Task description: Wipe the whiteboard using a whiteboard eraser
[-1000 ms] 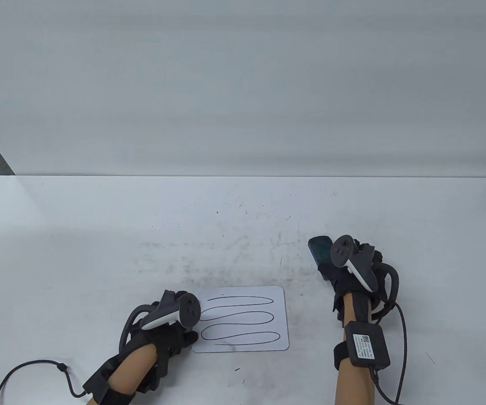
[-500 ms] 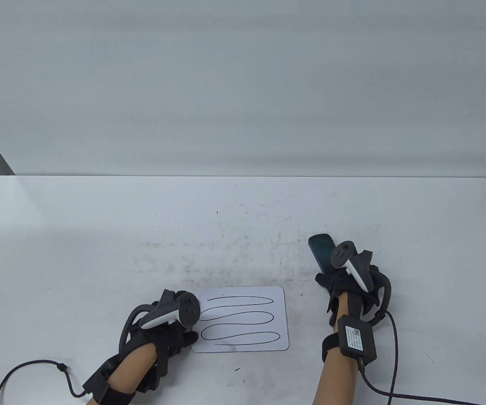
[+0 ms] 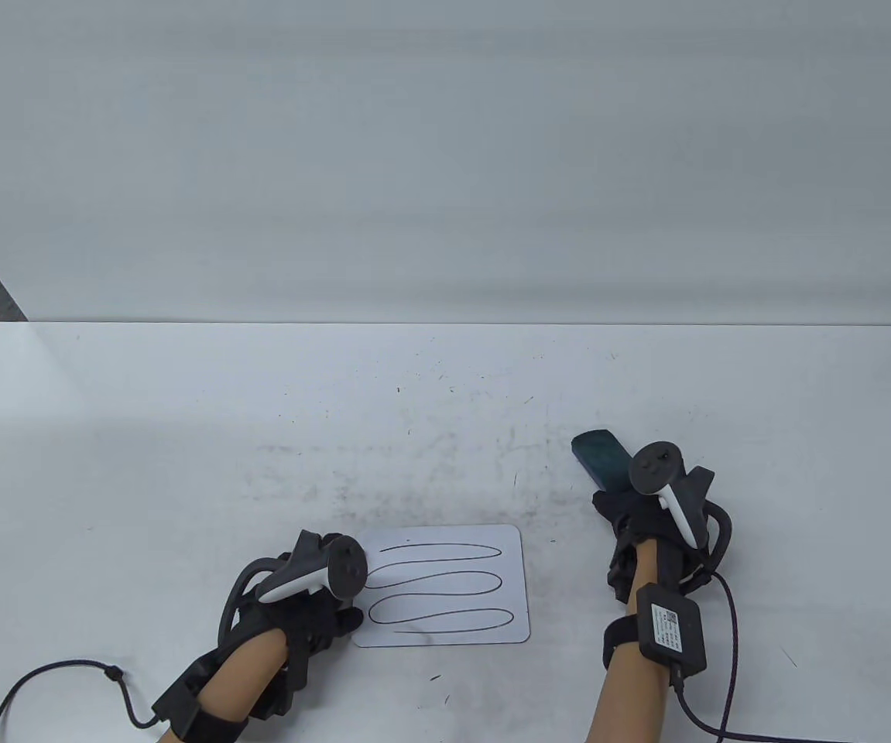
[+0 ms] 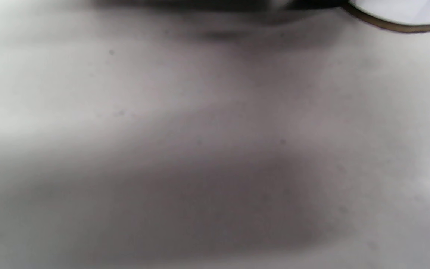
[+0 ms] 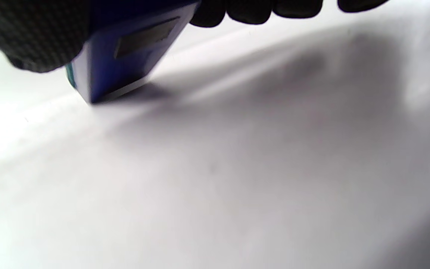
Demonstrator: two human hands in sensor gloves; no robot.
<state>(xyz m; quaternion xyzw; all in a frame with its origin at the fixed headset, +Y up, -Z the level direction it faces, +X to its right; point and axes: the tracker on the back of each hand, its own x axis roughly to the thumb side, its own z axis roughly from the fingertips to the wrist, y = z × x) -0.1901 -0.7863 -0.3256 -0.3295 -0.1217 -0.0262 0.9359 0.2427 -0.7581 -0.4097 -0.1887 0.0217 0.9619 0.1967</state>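
A small white whiteboard point(image 3: 445, 584) with three looping black marker lines lies near the table's front edge. My left hand point(image 3: 320, 611) rests on its left edge, fingers hidden under the tracker. Only a corner of the board point(image 4: 405, 13) shows in the left wrist view. My right hand point(image 3: 631, 515) grips a dark blue-green whiteboard eraser point(image 3: 601, 458) to the right of the board, apart from it. In the right wrist view the eraser point(image 5: 125, 56) is tilted, its lower corner touching the table, with my thumb on one side and my fingers point(image 5: 259, 11) on the other.
The white table point(image 3: 182, 433) carries grey smudges and small specks behind the whiteboard. A white backdrop rises behind the table. Cables trail from both wrists toward the front edge point(image 3: 66, 669).
My right hand has shifted slightly right and toward the front with the eraser, which has tilted. My left hand and the whiteboard have not moved.
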